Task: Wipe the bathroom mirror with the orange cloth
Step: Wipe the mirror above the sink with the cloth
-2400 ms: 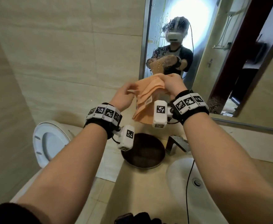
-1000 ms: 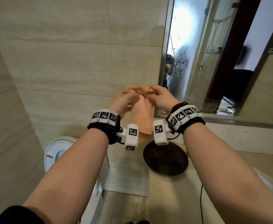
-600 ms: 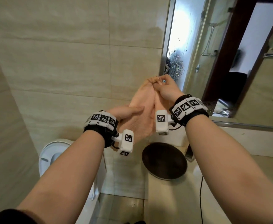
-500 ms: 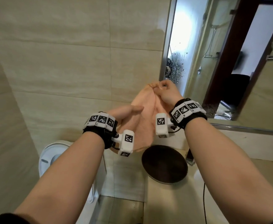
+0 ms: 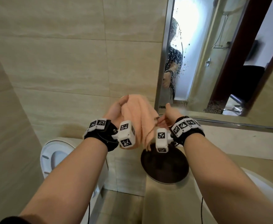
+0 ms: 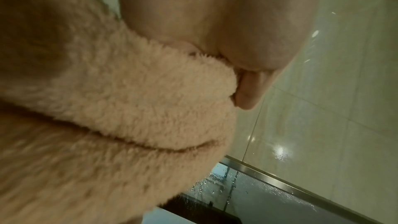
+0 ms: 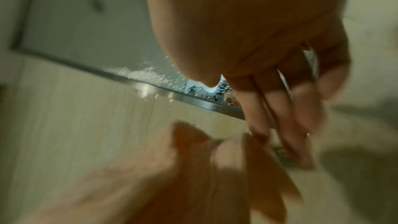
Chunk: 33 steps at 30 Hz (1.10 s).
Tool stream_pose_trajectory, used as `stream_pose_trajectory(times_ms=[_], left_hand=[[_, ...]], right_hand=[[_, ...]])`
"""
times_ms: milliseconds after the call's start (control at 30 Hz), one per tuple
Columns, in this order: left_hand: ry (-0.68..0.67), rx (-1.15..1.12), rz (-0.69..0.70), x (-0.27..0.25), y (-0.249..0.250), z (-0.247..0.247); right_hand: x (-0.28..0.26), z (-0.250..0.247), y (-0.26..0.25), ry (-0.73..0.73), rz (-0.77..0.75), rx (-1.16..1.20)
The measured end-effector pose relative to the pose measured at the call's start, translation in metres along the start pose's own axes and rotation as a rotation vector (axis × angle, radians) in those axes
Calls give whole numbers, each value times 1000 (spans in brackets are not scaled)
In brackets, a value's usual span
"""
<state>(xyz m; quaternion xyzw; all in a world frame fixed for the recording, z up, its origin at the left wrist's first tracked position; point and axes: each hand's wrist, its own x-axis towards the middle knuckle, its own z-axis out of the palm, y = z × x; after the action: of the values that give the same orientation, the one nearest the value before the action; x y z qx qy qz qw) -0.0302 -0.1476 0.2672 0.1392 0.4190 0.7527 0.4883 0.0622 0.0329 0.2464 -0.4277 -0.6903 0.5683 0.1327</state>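
Since a moment ago the right hand (image 5: pixel 168 116) has dropped from the cloth's top edge and hangs loose, fingers relaxed, gripping nothing; the left hand (image 5: pixel 116 110) now cradles the orange cloth (image 5: pixel 139 117), thumb pinching a fold. The cloth is still being readied; next, carry it right to the droplet-speckled mirror (image 5: pixel 213 62). It looks fluffy, bunched and drooping above the worktop (image 5: pixel 173 204).

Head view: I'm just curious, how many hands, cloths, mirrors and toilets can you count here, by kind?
Bare hands: 2 (left hand, right hand)
Fluffy orange cloth: 1
Metal-framed wall mirror: 1
White toilet: 1
Total: 5
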Motion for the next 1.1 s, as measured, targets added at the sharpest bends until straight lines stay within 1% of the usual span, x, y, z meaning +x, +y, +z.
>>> stream_pose_trajectory(times_ms=[67, 133, 167, 200, 233, 300, 333, 367, 433, 500, 533, 600, 667, 733, 767, 833, 900, 1000, 1033, 1100], left_hand=[[21, -48, 0, 2, -2, 6], [35, -82, 2, 3, -2, 12], [49, -95, -6, 5, -1, 15], [56, -94, -5, 6, -1, 18], [54, -90, 3, 6, 0, 20], [43, -109, 0, 5, 1, 23], [56, -104, 8, 5, 1, 22], [70, -107, 17, 5, 2, 20], [101, -58, -8, 3, 5, 13], [173, 103, -47, -1, 11, 9], [222, 193, -66, -1, 14, 7], [309, 330, -91, -1, 22, 5], [348, 400, -112, 0, 27, -1], [383, 508, -116, 4, 32, -8], [412, 586, -99, 7, 34, -13], [454, 770, -19, 10, 39, -15], [416, 979, 52, 14, 43, -14], [378, 1309, 74, 27, 48, -14], [375, 1381, 90, 32, 50, -13], [392, 1478, 141, 40, 52, -9]], right_hand=[[3, 2, 7, -117, 73, 68], [2, 5, 10, -266, 108, 254], [-2, 6, 10, -345, 104, 364], [-5, 7, 8, -389, 81, 448], [-9, 8, 5, -416, 56, 527], [-24, 7, -4, -399, 16, 656], [-26, 6, -7, -379, -19, 675], [-28, 4, -10, -379, -40, 664], [-35, 1, -16, -296, -27, 565], [-33, 2, -25, -203, -10, 505], [-25, 3, -27, -125, -11, 463], [8, 4, -27, 24, -49, 354], [29, 8, -26, 106, -129, 299], [-11, 19, -39, 135, -177, 238], [-25, 21, -43, 126, -203, 208], [-34, 24, -46, 77, -252, 129], [-44, 27, -50, 64, -259, 7], [-45, 31, -55, 47, -240, -163], [-43, 32, -56, 63, -247, -233], [-33, 35, -61, 154, -278, -341]])
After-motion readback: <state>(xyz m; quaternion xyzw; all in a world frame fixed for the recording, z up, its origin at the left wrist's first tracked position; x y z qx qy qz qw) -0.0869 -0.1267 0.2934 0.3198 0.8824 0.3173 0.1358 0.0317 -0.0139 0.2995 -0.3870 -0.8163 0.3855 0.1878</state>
